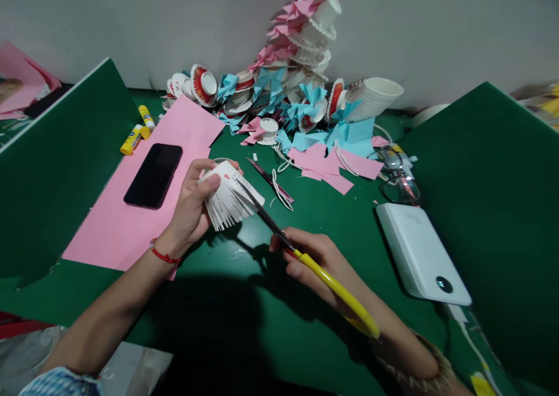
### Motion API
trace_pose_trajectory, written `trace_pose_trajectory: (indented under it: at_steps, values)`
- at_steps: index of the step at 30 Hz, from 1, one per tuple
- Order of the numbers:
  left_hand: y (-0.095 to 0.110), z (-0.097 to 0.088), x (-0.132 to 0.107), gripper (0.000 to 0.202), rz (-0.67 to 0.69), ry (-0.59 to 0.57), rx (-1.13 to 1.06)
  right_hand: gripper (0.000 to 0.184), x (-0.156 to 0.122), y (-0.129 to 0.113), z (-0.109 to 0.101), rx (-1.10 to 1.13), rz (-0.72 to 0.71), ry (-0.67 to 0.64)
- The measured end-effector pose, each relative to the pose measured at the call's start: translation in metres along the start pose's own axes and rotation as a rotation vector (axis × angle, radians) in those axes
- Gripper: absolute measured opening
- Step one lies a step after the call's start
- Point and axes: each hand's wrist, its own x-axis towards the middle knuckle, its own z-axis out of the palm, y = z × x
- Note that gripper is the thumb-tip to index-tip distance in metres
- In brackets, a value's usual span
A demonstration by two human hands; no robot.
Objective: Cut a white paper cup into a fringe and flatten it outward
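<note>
My left hand (192, 204) is closed round a white paper cup (231, 197) whose wall is cut into several hanging strips. My right hand (317, 262) grips yellow-handled scissors (305, 256), and their dark blades reach up into the cup's fringed wall. Both hands hover over the green table (244, 303). A red cord circles my left wrist.
A black phone (154, 174) lies on a pink paper sheet (131, 209) at left, with two glue sticks (136, 134) behind. Fringed cups with pink and blue paper (297, 52) pile at the back. A white power bank (421, 256) and glasses (399, 177) lie right. Green dividers flank both sides.
</note>
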Motion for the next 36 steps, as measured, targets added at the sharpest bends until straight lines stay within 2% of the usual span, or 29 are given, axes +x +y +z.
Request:
trace_pose_trajectory:
  at_steps: [22, 26, 36]
  values:
    - [0.0001, -0.0011, 0.0003, 0.033, -0.017, -0.019, 0.024, 0.056, 0.0007, -0.0007, 0.0029, -0.115, 0.003, 0.065]
    - [0.0006, -0.0004, -0.0004, 0.035, -0.024, -0.001, 0.029, 0.053, 0.0008, -0.0003, 0.0046, -0.13, -0.007, 0.077]
    - [0.0004, -0.0023, 0.0002, 0.029, -0.011, -0.05, -0.005, 0.041, -0.0008, 0.0007, 0.0011, -0.049, -0.018, 0.049]
